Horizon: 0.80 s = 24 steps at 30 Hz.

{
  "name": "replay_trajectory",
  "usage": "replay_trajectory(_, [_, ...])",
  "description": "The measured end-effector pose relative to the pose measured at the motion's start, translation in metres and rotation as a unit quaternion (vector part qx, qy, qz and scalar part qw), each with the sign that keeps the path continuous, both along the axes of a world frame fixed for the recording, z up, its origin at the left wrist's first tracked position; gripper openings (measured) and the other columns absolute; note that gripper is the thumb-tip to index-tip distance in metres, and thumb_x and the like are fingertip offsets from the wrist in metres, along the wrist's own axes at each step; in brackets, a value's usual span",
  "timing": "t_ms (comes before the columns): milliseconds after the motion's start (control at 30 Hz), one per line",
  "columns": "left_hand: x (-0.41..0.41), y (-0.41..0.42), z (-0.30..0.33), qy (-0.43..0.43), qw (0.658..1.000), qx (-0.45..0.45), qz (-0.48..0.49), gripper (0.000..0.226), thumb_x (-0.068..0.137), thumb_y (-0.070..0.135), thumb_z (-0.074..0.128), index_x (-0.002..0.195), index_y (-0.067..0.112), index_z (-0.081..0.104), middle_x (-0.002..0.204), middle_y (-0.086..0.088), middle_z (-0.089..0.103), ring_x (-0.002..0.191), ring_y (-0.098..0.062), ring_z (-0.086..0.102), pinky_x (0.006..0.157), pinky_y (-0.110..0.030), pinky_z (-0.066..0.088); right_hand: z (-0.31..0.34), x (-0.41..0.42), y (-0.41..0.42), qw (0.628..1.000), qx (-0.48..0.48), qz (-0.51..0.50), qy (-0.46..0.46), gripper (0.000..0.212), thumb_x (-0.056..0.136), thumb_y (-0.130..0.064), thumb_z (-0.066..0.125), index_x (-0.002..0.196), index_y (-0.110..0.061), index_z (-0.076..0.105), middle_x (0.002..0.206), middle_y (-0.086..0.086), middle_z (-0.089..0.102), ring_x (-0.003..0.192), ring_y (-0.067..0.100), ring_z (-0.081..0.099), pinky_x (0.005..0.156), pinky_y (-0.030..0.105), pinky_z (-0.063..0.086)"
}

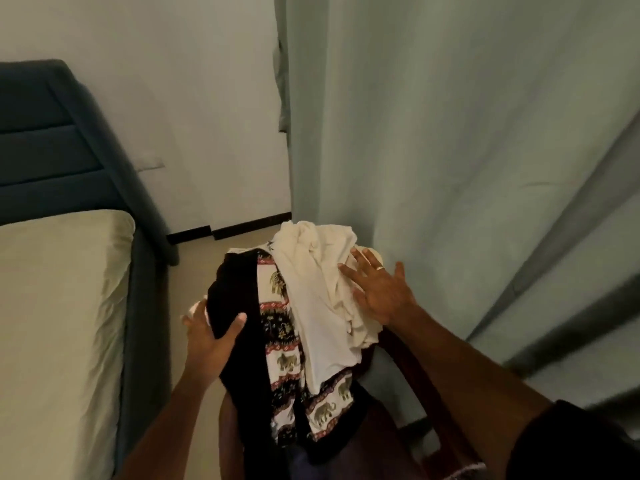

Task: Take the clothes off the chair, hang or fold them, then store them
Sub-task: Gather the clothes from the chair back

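Head view shows a heap of soft clothes draped over the dark wooden chair: a black garment, an elephant-print patterned cloth and a cream cotton top. The left hand grips the black garment's edge; the right hand lies flat, fingers spread, on the cream top. Light, limp and likely to slide apart, the pile looks best gathered from underneath in bunched folds

bare forearms, ring on right hand, dark short sleeve

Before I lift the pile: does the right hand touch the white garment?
Touching: the head view shows the right hand with flat fingers on the white garment.
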<state>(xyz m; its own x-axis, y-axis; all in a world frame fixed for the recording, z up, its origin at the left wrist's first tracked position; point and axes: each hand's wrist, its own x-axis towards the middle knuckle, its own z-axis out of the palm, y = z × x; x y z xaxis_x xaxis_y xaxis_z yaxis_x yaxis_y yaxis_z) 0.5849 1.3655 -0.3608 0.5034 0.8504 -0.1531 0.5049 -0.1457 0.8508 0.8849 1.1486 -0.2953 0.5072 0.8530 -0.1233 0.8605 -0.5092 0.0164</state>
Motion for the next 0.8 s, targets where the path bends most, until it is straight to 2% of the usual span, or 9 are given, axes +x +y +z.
replay_trajectory(67, [0.033, 0.004, 0.008, 0.002, 1.0, -0.004, 0.02, 0.095, 0.076, 0.073, 0.071, 0.151, 0.039, 0.024, 0.156, -0.004, 0.033, 0.143, -0.034, 0.038, 0.112, -0.06, 0.037, -0.016, 0.038, 0.016, 1.0, 0.014, 0.007, 0.021, 0.058, 0.104, -0.053, 0.03, 0.157, -0.052, 0.004, 0.17, -0.011, -0.013, 0.157, 0.016, -0.007, 0.113, 0.076, 0.009])
replay_trajectory(133, [0.055, 0.004, 0.01, 0.013, 0.999, -0.003, 0.032, 0.104, 0.073, 0.081, 0.065, 0.155, 0.034, 0.022, 0.155, -0.006, 0.033, 0.141, -0.032, 0.041, 0.114, -0.054, 0.038, -0.034, 0.064, 0.032, 0.998, 0.037, 0.011, 0.04, 0.059, 0.102, -0.059, 0.029, 0.155, -0.056, 0.003, 0.17, -0.012, -0.013, 0.157, 0.016, -0.005, 0.111, 0.077, 0.01])
replay_trajectory(200, [0.071, 0.003, 0.009, 0.017, 0.998, 0.011, 0.052, 0.115, 0.064, 0.088, 0.062, 0.156, 0.031, 0.022, 0.155, -0.006, 0.033, 0.14, -0.031, 0.042, 0.113, -0.049, 0.038, -0.049, 0.074, 0.046, 0.996, 0.051, 0.03, 0.07, 0.061, 0.1, -0.063, 0.028, 0.155, -0.056, 0.003, 0.17, -0.012, -0.013, 0.157, 0.017, -0.005, 0.111, 0.075, 0.013])
replay_trajectory(267, [0.085, 0.0, 0.003, 0.034, 0.996, 0.03, 0.081, 0.118, 0.061, 0.087, 0.067, 0.156, 0.031, 0.023, 0.154, -0.009, 0.035, 0.139, -0.033, 0.042, 0.111, -0.051, 0.04, -0.065, 0.075, 0.056, 0.991, 0.087, 0.047, 0.092, 0.067, 0.095, -0.063, 0.033, 0.157, -0.053, 0.007, 0.171, -0.01, -0.008, 0.158, 0.02, -0.002, 0.112, 0.073, 0.02])
replay_trajectory(400, [0.104, -0.012, -0.012, 0.119, 0.982, 0.103, 0.107, 0.12, 0.064, 0.077, 0.076, 0.158, 0.033, 0.016, 0.159, -0.02, 0.026, 0.148, -0.046, 0.02, 0.117, -0.066, 0.025, -0.085, 0.063, 0.067, 0.988, 0.129, 0.038, 0.072, 0.077, 0.088, -0.063, 0.042, 0.159, -0.039, 0.021, 0.171, 0.001, 0.009, 0.156, 0.028, 0.012, 0.111, 0.074, 0.019])
replay_trajectory(500, [0.115, -0.022, -0.023, 0.16, 0.974, 0.114, 0.115, 0.12, 0.068, 0.067, 0.08, 0.16, 0.029, 0.014, 0.164, -0.023, 0.016, 0.151, -0.049, 0.001, 0.119, -0.068, 0.013, -0.088, 0.044, 0.077, 0.989, 0.131, 0.052, 0.053, 0.084, 0.085, -0.065, 0.044, 0.159, -0.027, 0.028, 0.17, 0.009, 0.014, 0.155, 0.033, 0.016, 0.113, 0.075, 0.016])
replay_trajectory(567, [0.118, -0.024, -0.028, 0.174, 0.969, 0.132, 0.112, 0.12, 0.068, 0.067, 0.08, 0.16, 0.025, 0.017, 0.162, -0.026, 0.018, 0.151, -0.052, -0.001, 0.119, -0.068, 0.012, -0.086, 0.031, 0.086, 0.987, 0.141, 0.042, 0.061, 0.085, 0.082, -0.063, 0.046, 0.156, -0.022, 0.033, 0.169, 0.009, 0.016, 0.156, 0.032, 0.015, 0.112, 0.075, 0.018])
replay_trajectory(667, [0.128, -0.027, -0.025, 0.175, 0.968, 0.139, 0.115, 0.109, 0.073, 0.065, 0.077, 0.158, 0.018, 0.026, 0.159, -0.028, 0.026, 0.149, -0.054, 0.003, 0.116, -0.071, 0.018, -0.081, 0.011, 0.099, 0.979, 0.169, 0.032, 0.105, 0.084, 0.081, -0.058, 0.049, 0.153, -0.018, 0.034, 0.169, 0.008, 0.017, 0.156, 0.031, 0.014, 0.11, 0.074, 0.026])
replay_trajectory(800, [0.146, -0.044, -0.021, 0.087, 0.98, 0.157, 0.083, 0.092, 0.078, 0.068, 0.058, 0.149, 0.011, 0.042, 0.142, -0.029, 0.039, 0.134, -0.049, 0.034, 0.108, -0.058, 0.038, -0.082, -0.012, 0.109, 0.968, 0.214, 0.024, 0.127, 0.081, 0.084, -0.06, 0.05, 0.15, -0.014, 0.039, 0.166, 0.012, 0.023, 0.152, 0.033, 0.022, 0.105, 0.069, 0.036])
